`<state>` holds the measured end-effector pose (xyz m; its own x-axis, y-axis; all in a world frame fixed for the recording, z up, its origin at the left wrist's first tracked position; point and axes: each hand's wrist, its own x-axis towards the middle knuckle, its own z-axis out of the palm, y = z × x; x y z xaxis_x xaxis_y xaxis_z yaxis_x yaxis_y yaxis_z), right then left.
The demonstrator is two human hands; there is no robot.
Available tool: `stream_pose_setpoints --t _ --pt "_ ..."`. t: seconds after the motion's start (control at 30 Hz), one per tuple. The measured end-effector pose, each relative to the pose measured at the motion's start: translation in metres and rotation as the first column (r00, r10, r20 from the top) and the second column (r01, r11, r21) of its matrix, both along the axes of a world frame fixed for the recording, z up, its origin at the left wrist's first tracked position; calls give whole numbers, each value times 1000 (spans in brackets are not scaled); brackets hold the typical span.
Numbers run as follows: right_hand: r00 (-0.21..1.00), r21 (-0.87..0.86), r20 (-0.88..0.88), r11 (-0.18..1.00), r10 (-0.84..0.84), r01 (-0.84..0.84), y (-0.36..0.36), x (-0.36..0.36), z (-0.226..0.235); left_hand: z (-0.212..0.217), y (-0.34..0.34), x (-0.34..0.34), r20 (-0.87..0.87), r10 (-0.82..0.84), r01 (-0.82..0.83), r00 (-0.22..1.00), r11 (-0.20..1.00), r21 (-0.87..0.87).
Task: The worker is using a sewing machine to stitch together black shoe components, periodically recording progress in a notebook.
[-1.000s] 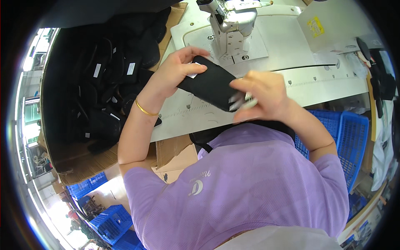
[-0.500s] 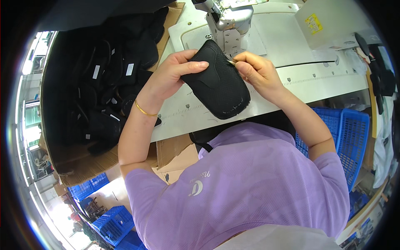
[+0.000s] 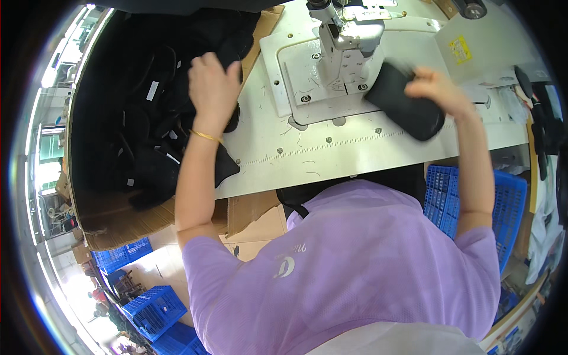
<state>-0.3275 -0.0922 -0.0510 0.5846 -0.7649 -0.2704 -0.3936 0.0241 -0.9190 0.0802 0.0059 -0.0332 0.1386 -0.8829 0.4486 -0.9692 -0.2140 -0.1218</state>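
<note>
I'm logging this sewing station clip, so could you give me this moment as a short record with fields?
Setting: white sewing table with an industrial sewing machine
Left hand: over the pile of black fabric pieces in a cardboard box, touching the top ones; grip unclear
Right hand: holds a black padded pouch-like piece beside the machine, blurred
Wrist: gold bangle on the left
Nearby: blue plastic crate under the table

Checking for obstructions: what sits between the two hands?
In the head view, the sewing machine head stands between the left hand and the right hand, which holds a black pouch.
</note>
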Motion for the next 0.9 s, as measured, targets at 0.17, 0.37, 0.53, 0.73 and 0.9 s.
stream_pose_setpoints --t 0.17,0.37,0.53,0.73,0.9 --pt "939 -575 18 764 -344 291 -40 30 30 -27 -50 50 20 301 -300 953 940 162" --pt "945 -551 127 770 -303 321 -12 45 -6 -14 -59 38 -267 164 -204 950 970 -129" --pt "961 -736 256 624 -100 261 55 67 -10 18 -13 -41 -897 -374 57 -236 916 -397" --pt "929 -486 367 845 -37 225 93 91 -1 12 32 -100 -756 -75 220 -650 934 -282" --pt "929 -511 366 823 -54 249 89 88 20 69 -9 -80 -968 -251 550 33 813 -191"
